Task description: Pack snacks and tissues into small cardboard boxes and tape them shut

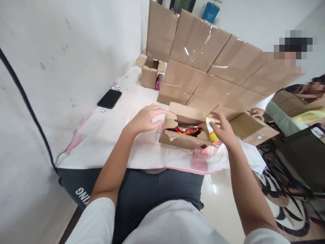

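Observation:
A small open cardboard box with torn flaps is in front of me on the cloth-covered table. Inside it lies a red shiny packet. My left hand is beside the box's left flap, with thumb and fingers apart and nothing in them. At the box's right end, my right hand has its thumb and fingers at a yellow and white packet and seems to pinch it. The lower part of this packet is partly hidden by the box's flap.
A tall panel of taped cardboard stands behind the box. A second small carton and a black phone are to the left. On the right, another person's hand is at a larger open carton; a black chair stands nearby.

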### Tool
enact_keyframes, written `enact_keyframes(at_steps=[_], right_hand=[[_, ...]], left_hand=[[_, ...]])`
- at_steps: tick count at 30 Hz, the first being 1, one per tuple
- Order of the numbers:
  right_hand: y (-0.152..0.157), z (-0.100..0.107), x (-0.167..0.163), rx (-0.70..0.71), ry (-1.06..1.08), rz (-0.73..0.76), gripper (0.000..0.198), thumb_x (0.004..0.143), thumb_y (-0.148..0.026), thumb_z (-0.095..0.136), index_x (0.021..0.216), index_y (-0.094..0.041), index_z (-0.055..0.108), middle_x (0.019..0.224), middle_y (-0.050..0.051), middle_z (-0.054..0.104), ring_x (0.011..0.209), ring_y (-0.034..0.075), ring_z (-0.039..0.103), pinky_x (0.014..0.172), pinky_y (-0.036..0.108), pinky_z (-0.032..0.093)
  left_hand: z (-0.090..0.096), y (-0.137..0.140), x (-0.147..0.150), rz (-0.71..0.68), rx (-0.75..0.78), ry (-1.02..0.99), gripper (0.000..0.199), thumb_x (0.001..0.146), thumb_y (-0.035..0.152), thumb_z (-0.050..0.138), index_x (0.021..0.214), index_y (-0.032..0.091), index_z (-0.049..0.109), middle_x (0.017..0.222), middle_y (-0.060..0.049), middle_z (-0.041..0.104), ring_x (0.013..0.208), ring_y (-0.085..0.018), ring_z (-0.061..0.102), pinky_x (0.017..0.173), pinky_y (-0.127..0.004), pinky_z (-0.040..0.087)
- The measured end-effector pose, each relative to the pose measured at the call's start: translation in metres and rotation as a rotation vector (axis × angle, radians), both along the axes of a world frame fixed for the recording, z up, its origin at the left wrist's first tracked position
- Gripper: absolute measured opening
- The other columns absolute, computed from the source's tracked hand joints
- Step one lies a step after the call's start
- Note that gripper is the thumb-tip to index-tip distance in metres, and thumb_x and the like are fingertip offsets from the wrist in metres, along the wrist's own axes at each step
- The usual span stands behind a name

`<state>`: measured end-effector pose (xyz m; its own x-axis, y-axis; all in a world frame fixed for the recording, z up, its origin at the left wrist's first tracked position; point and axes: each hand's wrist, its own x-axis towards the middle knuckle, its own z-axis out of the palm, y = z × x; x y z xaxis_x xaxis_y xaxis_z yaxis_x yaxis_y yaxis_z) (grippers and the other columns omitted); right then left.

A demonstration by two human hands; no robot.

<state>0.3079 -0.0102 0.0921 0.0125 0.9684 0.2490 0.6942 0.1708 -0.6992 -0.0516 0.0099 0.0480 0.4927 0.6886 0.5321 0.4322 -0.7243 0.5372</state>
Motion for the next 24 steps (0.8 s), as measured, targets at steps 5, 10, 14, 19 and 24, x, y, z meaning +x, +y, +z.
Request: enact_keyframes(at_steps=[5,10,14,19,24], right_hand=[[0.004,-0.057,0.016,-0.451,0.3,-0.145,0.045,0.081,-0.05,0.063,0.113,-0.017,0.068,0.107,0.015,0.074,0.09,0.03,0.072,0.072,0.041,0.059],[0.012,-0.061,0.009,-0.245,0.434,-0.148,0.057,0.071,-0.052,0.074,0.121,-0.024,0.064,0.116,0.008,0.073,0.096,0.025,0.071,0.079,0.036,0.056],[0.016,-0.056,0.009,-0.218,0.457,-0.118,0.053,0.062,-0.051,0.08,0.104,-0.023,0.068,0.102,0.009,0.075,0.089,0.027,0.071,0.075,0.037,0.055],[0.026,-0.054,0.015,-0.135,0.323,-0.11,0.049,0.07,-0.059,0.074,0.103,-0.023,0.068,0.102,0.01,0.075,0.095,0.029,0.07,0.08,0.04,0.056],[0.028,-0.059,0.017,-0.09,0.49,-0.068,0.052,0.086,-0.065,0.054,0.12,-0.026,0.063,0.116,0.008,0.074,0.109,0.026,0.069,0.087,0.04,0.056]], left_hand=[[-0.003,-0.002,0.013,-0.16,-0.167,0.273,0.048,0.084,0.036,0.067,0.131,0.027,0.066,0.153,-0.003,0.054,0.13,-0.027,0.057,0.111,-0.039,0.043],[0.0,-0.01,0.023,-0.026,-0.218,0.199,0.044,0.087,0.061,0.063,0.114,0.026,0.072,0.135,-0.003,0.067,0.122,-0.028,0.059,0.102,-0.037,0.046],[0.002,-0.014,0.026,0.037,-0.199,0.179,0.041,0.097,0.056,0.049,0.088,0.022,0.07,0.092,-0.005,0.072,0.103,-0.026,0.063,0.087,-0.035,0.048],[-0.001,-0.015,0.037,0.187,-0.224,0.159,0.03,0.095,0.046,0.052,0.098,0.024,0.071,0.087,-0.003,0.072,0.083,-0.023,0.066,0.077,-0.034,0.048],[-0.016,-0.015,0.063,0.411,-0.198,0.001,0.066,0.083,0.024,0.057,0.148,0.022,0.045,0.148,-0.01,0.055,0.108,-0.026,0.066,0.087,-0.038,0.051]])
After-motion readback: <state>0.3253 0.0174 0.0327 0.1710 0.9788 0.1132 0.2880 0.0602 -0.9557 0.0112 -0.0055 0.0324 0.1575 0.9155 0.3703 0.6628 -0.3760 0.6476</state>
